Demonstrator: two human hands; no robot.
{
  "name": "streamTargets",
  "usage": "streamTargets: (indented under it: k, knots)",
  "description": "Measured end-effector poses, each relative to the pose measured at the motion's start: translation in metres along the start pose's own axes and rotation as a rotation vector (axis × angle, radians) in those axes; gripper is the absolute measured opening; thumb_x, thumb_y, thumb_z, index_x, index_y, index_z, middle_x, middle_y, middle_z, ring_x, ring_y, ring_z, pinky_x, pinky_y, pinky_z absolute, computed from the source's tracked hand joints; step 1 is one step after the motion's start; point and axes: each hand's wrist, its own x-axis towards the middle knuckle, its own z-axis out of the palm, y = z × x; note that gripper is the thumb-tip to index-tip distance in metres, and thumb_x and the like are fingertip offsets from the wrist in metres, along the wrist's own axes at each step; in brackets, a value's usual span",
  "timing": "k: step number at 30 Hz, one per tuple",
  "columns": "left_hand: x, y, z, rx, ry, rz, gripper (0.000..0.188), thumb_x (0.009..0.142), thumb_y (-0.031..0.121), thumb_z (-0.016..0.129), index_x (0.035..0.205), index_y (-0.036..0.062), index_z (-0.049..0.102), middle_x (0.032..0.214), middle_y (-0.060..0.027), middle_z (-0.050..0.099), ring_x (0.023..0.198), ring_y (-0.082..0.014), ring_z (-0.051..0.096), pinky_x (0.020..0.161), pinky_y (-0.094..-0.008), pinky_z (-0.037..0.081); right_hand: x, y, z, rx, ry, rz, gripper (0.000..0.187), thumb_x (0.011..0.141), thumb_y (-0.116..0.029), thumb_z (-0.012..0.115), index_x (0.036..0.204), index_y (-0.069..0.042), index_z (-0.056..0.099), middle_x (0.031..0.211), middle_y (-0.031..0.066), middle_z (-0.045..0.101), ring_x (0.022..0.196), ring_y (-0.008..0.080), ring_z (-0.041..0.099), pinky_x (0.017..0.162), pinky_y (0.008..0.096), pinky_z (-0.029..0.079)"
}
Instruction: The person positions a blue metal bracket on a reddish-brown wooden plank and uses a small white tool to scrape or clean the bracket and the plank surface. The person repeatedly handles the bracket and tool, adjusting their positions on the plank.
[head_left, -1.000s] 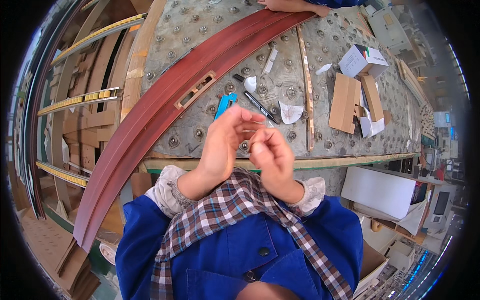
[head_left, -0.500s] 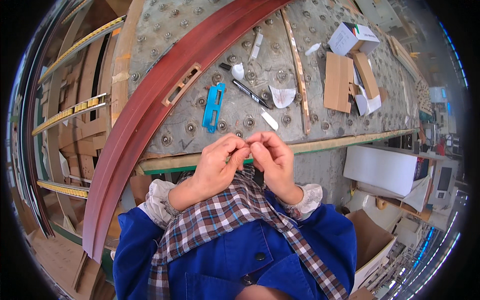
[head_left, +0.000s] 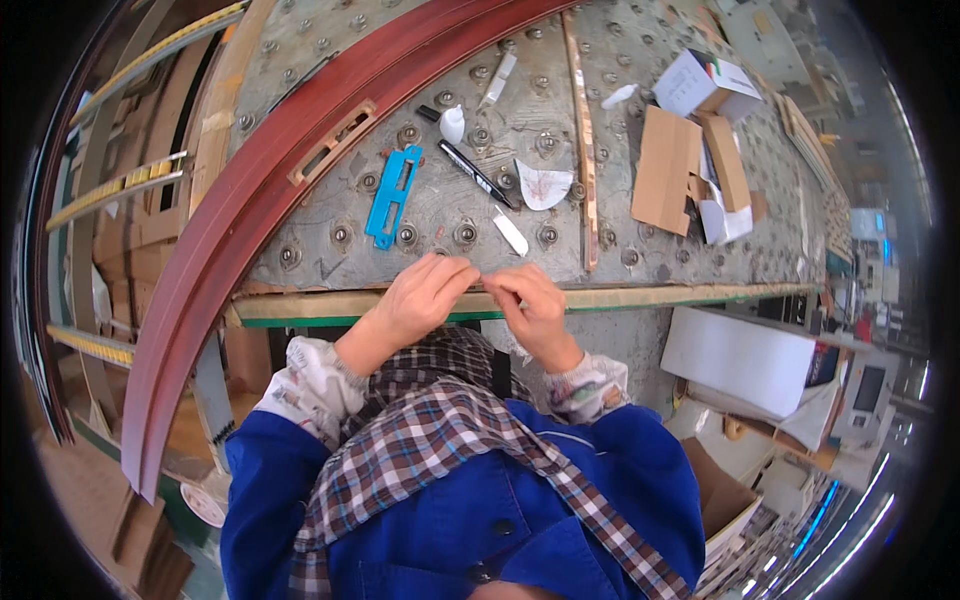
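My left hand and my right hand meet fingertip to fingertip over the front edge of the worktable. Both are closed in a pinch; whatever lies between the fingertips is too small or hidden to name. Just beyond my left hand is a blue slotted plate. A black marker and a small white strip lie past the fingers. Across the table's left side runs a long reddish-brown wooden profile with a slotted cutout in it.
Metal ball rollers stud the tabletop. A small white bottle, a white paper piece and a narrow wooden strip lie on it. Torn cardboard and an opened white box are farther right. A rack stands at left.
The view has shifted, so the table's contents sit a little farther left. My hands stay together at the fingertips, now with knuckles turned more upward and the wrists farther forward.
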Motion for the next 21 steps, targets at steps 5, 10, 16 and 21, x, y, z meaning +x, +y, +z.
streamTargets:
  k: [5, 10, 16, 21]
  knots:
    - [-0.021, -0.005, 0.051, 0.234, 0.1, -0.242, 0.025, 0.071, 0.003, 0.066, 0.096, 0.0035, 0.063, 0.097, -0.005, 0.062, 0.091, -0.0234, 0.058, 0.081, -0.0377, 0.043, -0.014, 0.083, 0.006, -0.178, -0.109, -0.229, 0.019, 0.074, 0.001, 0.07, 0.092, -0.005, 0.068, 0.089, 0.005, 0.066, 0.077, 0.0239, 0.059, 0.067, 0.0318, 0.049]
    - [-0.035, 0.006, 0.075, 0.43, 0.059, -0.268, 0.025, 0.073, 0.004, 0.065, 0.097, 0.0091, 0.066, 0.109, -0.0001, 0.065, 0.103, -0.017, 0.058, 0.093, -0.0402, 0.035, -0.012, 0.096, 0.0, -0.127, -0.188, -0.207, 0.025, 0.07, 0.0, 0.073, 0.093, -0.006, 0.068, 0.093, 0.0033, 0.065, 0.08, 0.0238, 0.057, 0.072, 0.0325, 0.049]
    - [-0.037, 0.009, 0.078, 0.371, 0.02, -0.289, 0.02, 0.077, 0.002, 0.064, 0.096, 0.0091, 0.066, 0.114, -0.0015, 0.067, 0.108, -0.0172, 0.061, 0.099, -0.0387, 0.033, 0.005, 0.097, -0.015, -0.265, -0.101, -0.166, 0.031, 0.071, -0.005, 0.075, 0.1, -0.004, 0.066, 0.097, 0.0083, 0.062, 0.083, 0.0278, 0.056, 0.073, 0.0356, 0.047]
    - [-0.035, 0.006, 0.082, 0.359, -0.097, -0.243, 0.019, 0.077, 0.002, 0.064, 0.096, 0.0075, 0.066, 0.117, -0.0031, 0.065, 0.113, -0.0166, 0.059, 0.098, -0.0353, 0.034, 0.013, 0.101, -0.005, -0.486, -0.143, -0.178, 0.035, 0.072, -0.004, 0.072, 0.106, -0.001, 0.062, 0.095, 0.0091, 0.059, 0.081, 0.0283, 0.056, 0.071, 0.0366, 0.048]
